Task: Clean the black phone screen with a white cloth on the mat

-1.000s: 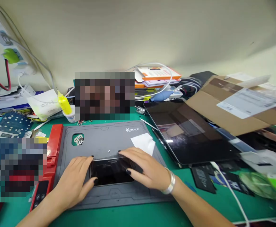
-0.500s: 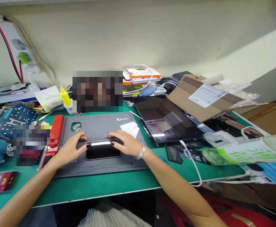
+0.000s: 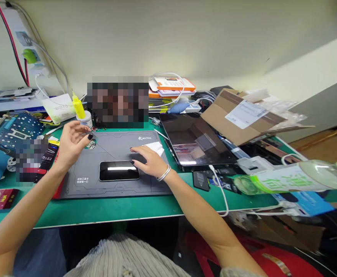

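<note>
A black glass-fronted phone (image 3: 119, 171) lies flat on a grey repair mat (image 3: 82, 181), its screen reflecting a bright strip of light. My left hand (image 3: 72, 144) is raised above the mat's upper left corner, fingers spread and holding nothing. My right hand (image 3: 148, 161) rests on the mat just beyond the phone's upper right corner, apart from it and close to a white paper sheet (image 3: 154, 148). Its fingers are loosely curved, with a dark shadow beneath them.
A dark tablet (image 3: 197, 142) lies to the right of the mat, with a cardboard box (image 3: 237, 119) behind it. A yellow glue bottle (image 3: 78, 107) stands at the back left. A plastic bag (image 3: 284, 181) and white cable (image 3: 219, 188) lie to the right on the green bench mat (image 3: 113, 211).
My left hand has lifted off the phone and moved up and to the left. My right hand has left the phone's edge and drawn back. The view has tilted lower.
</note>
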Available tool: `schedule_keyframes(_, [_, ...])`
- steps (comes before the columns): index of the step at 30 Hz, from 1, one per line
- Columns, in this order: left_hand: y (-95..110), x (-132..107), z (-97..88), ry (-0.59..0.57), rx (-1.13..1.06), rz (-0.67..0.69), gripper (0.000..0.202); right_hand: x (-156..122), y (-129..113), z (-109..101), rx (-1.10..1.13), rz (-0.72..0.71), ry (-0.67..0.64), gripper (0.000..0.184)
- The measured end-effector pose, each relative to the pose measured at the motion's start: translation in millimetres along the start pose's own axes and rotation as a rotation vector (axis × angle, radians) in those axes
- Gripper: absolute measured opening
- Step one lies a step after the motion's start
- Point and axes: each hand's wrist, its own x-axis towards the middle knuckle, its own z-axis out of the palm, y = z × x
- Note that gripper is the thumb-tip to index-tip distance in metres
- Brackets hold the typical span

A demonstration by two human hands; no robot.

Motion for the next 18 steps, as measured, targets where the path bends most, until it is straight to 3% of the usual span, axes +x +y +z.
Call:
schedule_keyframes(2, [9, 9, 4.5, 0.067, -0.018, 0.104, 0.064, 0, 2, -1, -0.015, 0.001, 0.023, 0.034])
schedule_keyframes(4, [16, 16, 14.3, 0.04, 0.068, 0.212, 0.069, 0, 4, -1, -0.033, 0.002, 0.036, 0.033])
schedule_keyframes(6, [19, 20, 28.9, -0.032, 0.291, 0.262, 0.077, 0, 5, -1, -0.056, 0.004, 0.045, 0.032])
schedule_keyframes(7, [18, 21, 37.4, -0.113, 0.41, 0.27, 0.08, 0, 6, -2, -0.069, 0.005, 0.05, 0.033])
schedule_keyframes(11, [4, 25, 71.2, -0.262, 0.479, 0.262, 0.074, 0, 11, -4, -0.126, 0.015, 0.074, 0.035])
schedule_keyframes(15, [-10, 31, 92.0, -0.311, 0.476, 0.242, 0.07, -1, 18, -7, -0.183, 0.036, 0.114, 0.035])
schedule_keyframes(18, [-11, 38, 94.8, -0.302, 0.409, 0.256, 0.07, -1, 23, -9, -0.223, 0.066, 0.15, 0.034])
